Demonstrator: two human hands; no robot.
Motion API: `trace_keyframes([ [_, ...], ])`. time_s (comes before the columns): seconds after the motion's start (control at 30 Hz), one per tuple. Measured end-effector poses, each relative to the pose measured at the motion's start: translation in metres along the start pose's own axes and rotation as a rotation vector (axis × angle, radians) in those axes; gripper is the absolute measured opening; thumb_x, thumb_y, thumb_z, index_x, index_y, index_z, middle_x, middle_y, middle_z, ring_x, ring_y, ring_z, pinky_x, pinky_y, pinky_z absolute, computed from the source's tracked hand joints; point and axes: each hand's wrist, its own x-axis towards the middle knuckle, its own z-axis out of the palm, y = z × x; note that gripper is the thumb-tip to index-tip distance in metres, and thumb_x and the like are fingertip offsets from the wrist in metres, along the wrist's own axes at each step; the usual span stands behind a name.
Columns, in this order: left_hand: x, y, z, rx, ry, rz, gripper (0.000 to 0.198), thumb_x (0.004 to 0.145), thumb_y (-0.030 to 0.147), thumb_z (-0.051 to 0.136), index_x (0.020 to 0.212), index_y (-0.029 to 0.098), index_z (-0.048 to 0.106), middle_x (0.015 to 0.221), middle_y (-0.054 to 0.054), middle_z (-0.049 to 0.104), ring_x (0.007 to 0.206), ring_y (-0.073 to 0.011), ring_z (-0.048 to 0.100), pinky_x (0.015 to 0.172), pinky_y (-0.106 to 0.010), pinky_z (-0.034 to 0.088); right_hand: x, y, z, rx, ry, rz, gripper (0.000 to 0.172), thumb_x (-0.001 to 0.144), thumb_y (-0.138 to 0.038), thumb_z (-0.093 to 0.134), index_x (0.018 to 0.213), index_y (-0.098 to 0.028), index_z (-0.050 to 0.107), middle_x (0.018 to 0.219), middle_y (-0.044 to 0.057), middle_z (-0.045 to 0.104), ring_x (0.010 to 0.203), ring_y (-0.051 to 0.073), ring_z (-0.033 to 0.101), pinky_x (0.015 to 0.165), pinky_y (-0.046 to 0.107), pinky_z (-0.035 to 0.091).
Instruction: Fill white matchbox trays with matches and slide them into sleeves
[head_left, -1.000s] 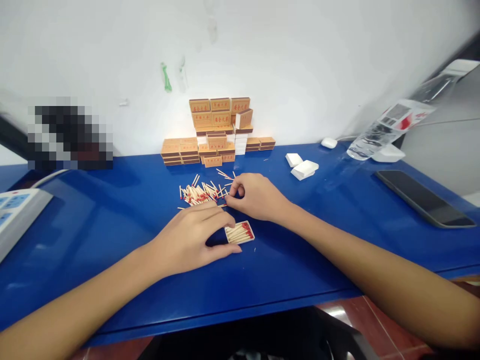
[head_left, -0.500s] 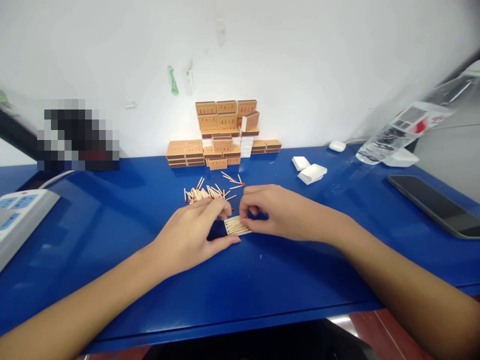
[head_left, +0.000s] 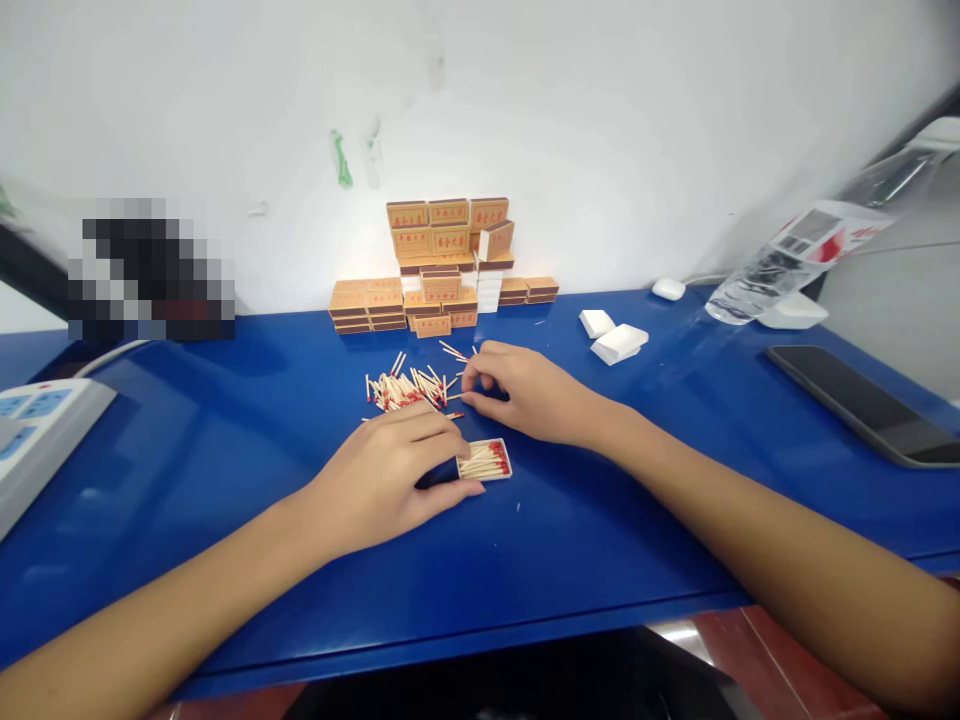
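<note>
A white matchbox tray lies on the blue table, with several red-tipped matches inside. My left hand rests around the tray's left end, thumb at its near side and fingers at the far side, gripping it. Beyond the tray, my right hand pinches a single match between thumb and index finger. Just left of those fingertips is a loose pile of matches, with a few more strewn around it.
Orange matchboxes stand stacked against the wall. White trays, a small white case, a clear bottle and a phone are at the right. A white power strip sits at the left.
My right hand has moved from the tray up and slightly left to the loose matches and now pinches one. The tray's right end has come into view.
</note>
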Motion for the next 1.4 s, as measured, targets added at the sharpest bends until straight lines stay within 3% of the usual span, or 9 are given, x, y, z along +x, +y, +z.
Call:
trace_keyframes([
  [0.17,0.000,-0.001,-0.002,0.063,0.034,-0.049,0.032,0.096,0.047,0.074,0.104,0.017,0.066,0.092,-0.004,0.071,0.084,-0.0211,0.067,0.076,-0.036,0.056,-0.003,0.002,-0.010,-0.011,-0.087,0.045,0.013,0.099,-0.024,0.060,0.087,-0.018,0.062,0.091,0.005,0.060,0.078,0.016,0.053,0.073,0.031,0.041],
  [0.33,-0.001,0.000,-0.003,-0.023,0.017,-0.159,0.051,0.081,0.062,0.083,0.098,0.019,0.063,0.082,0.001,0.067,0.077,-0.0183,0.064,0.071,-0.033,0.054,-0.016,-0.005,-0.026,0.100,-0.007,0.146,0.013,0.095,-0.030,0.062,0.087,-0.019,0.065,0.087,0.003,0.065,0.076,0.016,0.057,0.071,0.032,0.043],
  [0.47,-0.002,0.005,-0.002,-0.151,0.013,-0.173,0.039,0.086,0.053,0.083,0.090,0.020,0.064,0.080,0.003,0.068,0.072,-0.0138,0.064,0.068,-0.027,0.051,-0.025,-0.022,-0.034,0.170,-0.081,0.253,0.014,0.090,-0.032,0.063,0.083,-0.020,0.067,0.081,0.001,0.068,0.069,0.015,0.057,0.066,0.031,0.044],
  [0.67,-0.004,0.010,-0.002,-0.142,0.005,-0.160,0.014,0.092,0.033,0.077,0.089,0.021,0.070,0.062,0.007,0.059,0.050,-0.0079,0.051,0.052,-0.023,0.041,-0.031,-0.047,-0.032,0.146,-0.185,0.368,0.013,0.087,-0.031,0.064,0.078,-0.022,0.066,0.077,0.001,0.069,0.065,0.015,0.056,0.059,0.032,0.040],
  [0.87,-0.003,0.010,-0.001,-0.097,-0.003,-0.106,0.014,0.097,0.029,0.070,0.085,0.021,0.070,0.064,0.006,0.062,0.050,-0.0080,0.052,0.052,-0.024,0.040,-0.034,-0.057,-0.022,0.019,-0.191,0.338,0.014,0.089,-0.030,0.065,0.078,-0.022,0.063,0.086,0.004,0.069,0.072,0.017,0.055,0.064,0.033,0.036],
  [1.1,-0.003,0.009,-0.001,0.015,0.029,-0.081,0.015,0.099,0.030,0.067,0.088,0.020,0.071,0.069,0.004,0.069,0.053,-0.0096,0.059,0.055,-0.025,0.043,-0.033,-0.048,-0.024,-0.043,-0.130,0.305,0.020,0.098,-0.032,0.061,0.081,-0.021,0.065,0.083,0.004,0.069,0.069,0.016,0.055,0.063,0.033,0.033],
  [1.2,-0.002,0.009,-0.002,0.083,0.065,-0.125,0.018,0.098,0.038,0.069,0.092,0.021,0.070,0.069,0.005,0.068,0.055,-0.0109,0.060,0.057,-0.026,0.044,-0.034,-0.045,-0.029,0.005,-0.197,0.272,0.026,0.099,-0.031,0.060,0.075,-0.021,0.064,0.075,0.002,0.067,0.064,0.015,0.052,0.061,0.032,0.032],
  [1.3,0.000,0.010,-0.004,0.130,0.079,-0.228,0.033,0.091,0.053,0.074,0.092,0.021,0.065,0.067,0.005,0.063,0.052,-0.0112,0.056,0.054,-0.025,0.042,-0.031,-0.037,-0.031,0.178,-0.281,0.198,0.032,0.101,-0.036,0.059,0.073,-0.021,0.064,0.066,-0.002,0.062,0.058,0.013,0.048,0.057,0.031,0.032],
  [1.4,0.001,0.009,-0.005,0.145,0.063,-0.322,0.043,0.083,0.056,0.080,0.095,0.022,0.057,0.064,0.009,0.057,0.047,-0.0100,0.050,0.050,-0.024,0.038,-0.020,-0.019,-0.024,0.172,-0.161,0.209,0.029,0.100,-0.037,0.060,0.078,-0.020,0.067,0.067,-0.002,0.060,0.060,0.013,0.049,0.059,0.030,0.034],
])
